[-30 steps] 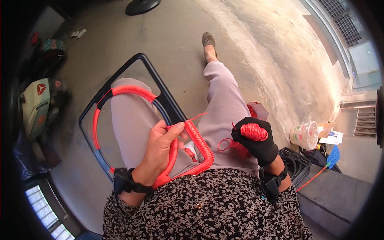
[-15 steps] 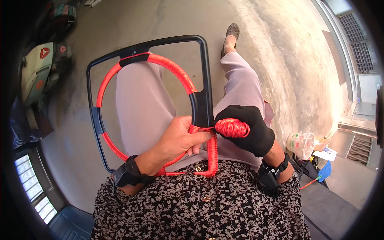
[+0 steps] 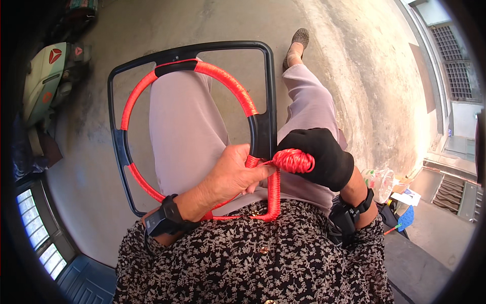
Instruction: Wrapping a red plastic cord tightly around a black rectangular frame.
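Observation:
A black squarish frame (image 3: 272, 86) with a round inner ring (image 3: 223, 76) leans across my lap. Glossy red cord is wound tightly over several stretches of the ring and over the frame's lower right corner, with black left bare between them. My bare left hand (image 3: 235, 172) is closed on the ring and frame at the lower right, its thumb pressed on the red winding. In a black glove, my right hand (image 3: 324, 157) grips an oval bundle of red cord (image 3: 293, 160) just right of the frame. A short strand runs from the bundle to the left thumb.
On the left stands a pale motorbike (image 3: 45, 83) near a barred window. A clear plastic bag (image 3: 382, 182), papers and a blue fly swatter (image 3: 406, 218) lie at my right. Ahead stretches a concrete floor (image 3: 243, 23); my legs sit under the frame.
The frame's right side has shifted slightly to the right in the picture. Both hands keep their grips, and the cord bundle stays beside the frame.

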A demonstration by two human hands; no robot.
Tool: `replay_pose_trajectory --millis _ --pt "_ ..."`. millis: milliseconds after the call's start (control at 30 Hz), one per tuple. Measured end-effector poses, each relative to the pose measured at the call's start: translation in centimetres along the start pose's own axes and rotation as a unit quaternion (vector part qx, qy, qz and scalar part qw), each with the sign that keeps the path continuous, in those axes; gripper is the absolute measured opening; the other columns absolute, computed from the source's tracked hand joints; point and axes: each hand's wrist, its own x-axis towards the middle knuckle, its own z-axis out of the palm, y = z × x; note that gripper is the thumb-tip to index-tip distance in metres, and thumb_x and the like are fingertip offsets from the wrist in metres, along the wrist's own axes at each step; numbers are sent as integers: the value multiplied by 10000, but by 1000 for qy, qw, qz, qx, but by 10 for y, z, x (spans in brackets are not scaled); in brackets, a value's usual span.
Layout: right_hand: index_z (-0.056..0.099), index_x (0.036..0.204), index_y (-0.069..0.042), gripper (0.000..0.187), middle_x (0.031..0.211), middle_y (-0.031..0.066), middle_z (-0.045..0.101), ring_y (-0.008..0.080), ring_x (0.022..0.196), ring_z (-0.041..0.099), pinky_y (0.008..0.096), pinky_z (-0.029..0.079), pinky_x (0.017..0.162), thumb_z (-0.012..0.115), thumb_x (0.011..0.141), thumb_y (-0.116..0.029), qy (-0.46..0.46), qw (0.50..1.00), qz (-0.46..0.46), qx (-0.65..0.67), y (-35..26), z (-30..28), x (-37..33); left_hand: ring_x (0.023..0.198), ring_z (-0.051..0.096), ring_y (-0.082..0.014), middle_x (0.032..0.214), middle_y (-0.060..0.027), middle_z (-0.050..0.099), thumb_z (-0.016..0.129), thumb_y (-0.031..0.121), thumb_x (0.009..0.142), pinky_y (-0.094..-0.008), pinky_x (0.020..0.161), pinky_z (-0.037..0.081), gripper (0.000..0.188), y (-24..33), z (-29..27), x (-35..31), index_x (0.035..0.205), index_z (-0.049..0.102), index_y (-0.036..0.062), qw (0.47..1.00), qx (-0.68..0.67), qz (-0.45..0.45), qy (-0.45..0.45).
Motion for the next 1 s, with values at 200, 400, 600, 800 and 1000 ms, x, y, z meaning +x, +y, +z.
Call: replay_pose_trajectory --millis 200,400,600,800,1000 --pt "621 926 -126 262 773 60 620 264 693 632 355 480 614 726 687 -156 -7 981 -55 -187 -5 6 0 471 449 -28 722 -14 617 695 145 869 -210 413 348 193 -5 1 3 951 606 -6 999 19 -2 50" --pt "649 923 -68 224 786 70 653 249 708 650 308 507 642 720 710 -60 139 990 -9 -38 13 14 0 468 448 -29 770 -35 630 672 86 874 -190 413 342 200 -2 3 6 1027 592 -14 999 -5 5 32" --pt "666 934 -26 214 810 108 663 223 709 649 308 506 671 706 724 -7 106 984 55 134 15 12 -7 473 447 -30 777 -38 634 678 81 869 -191 416 344 177 -1 3 7 1002 604 -10 999 12 3 34" --pt "664 885 -65 190 835 94 660 273 739 646 328 502 654 727 707 -82 57 998 23 1 10 6 0 478 456 -30 793 -38 635 682 91 869 -191 420 348 186 -2 1 9 1001 599 -10 999 10 10 33" --pt "656 900 -93 220 859 74 657 273 739 643 331 501 649 741 701 -130 56 983 10 -174 -8 9 3 481 460 -29 801 -42 636 679 74 866 -193 420 353 174 1 4 8 989 590 -9 998 11 17 52"
